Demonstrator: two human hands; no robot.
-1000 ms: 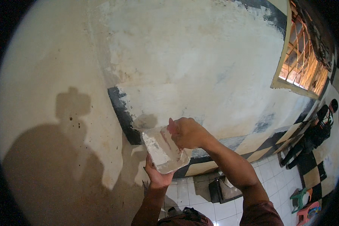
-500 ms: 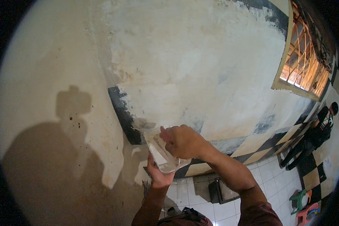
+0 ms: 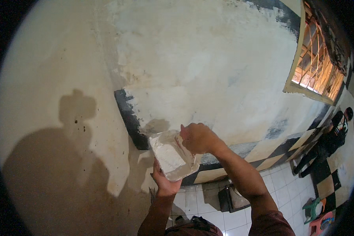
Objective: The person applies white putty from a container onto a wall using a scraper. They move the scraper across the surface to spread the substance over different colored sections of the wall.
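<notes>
My left hand (image 3: 168, 184) grips a pale, see-through rectangular plastic tub (image 3: 189, 173) from below, its fingers wrapped around the near side. White paste (image 3: 169, 154) lies across the tub's bottom and smears its walls. Over the tub's right rim, my right hand (image 3: 200, 138) is closed around a small tool with a reddish handle; the hand hides most of it, so its kind is unclear. Just beyond both hands stands the wall (image 3: 192, 74), roughly coated in white over black and cream squares.
A barred window (image 3: 316, 59) opens in the wall at upper right. Another person (image 3: 326, 143) in dark clothes stands far right. A dark box-like object (image 3: 232, 198) sits on the white-tiled floor (image 3: 279, 185). Green (image 3: 312, 208) and red (image 3: 320, 225) stools stand lower right.
My right hand has moved right and slightly up, from over the middle of the tub to its right rim, uncovering the white paste. My left hand and the tub have barely moved.
</notes>
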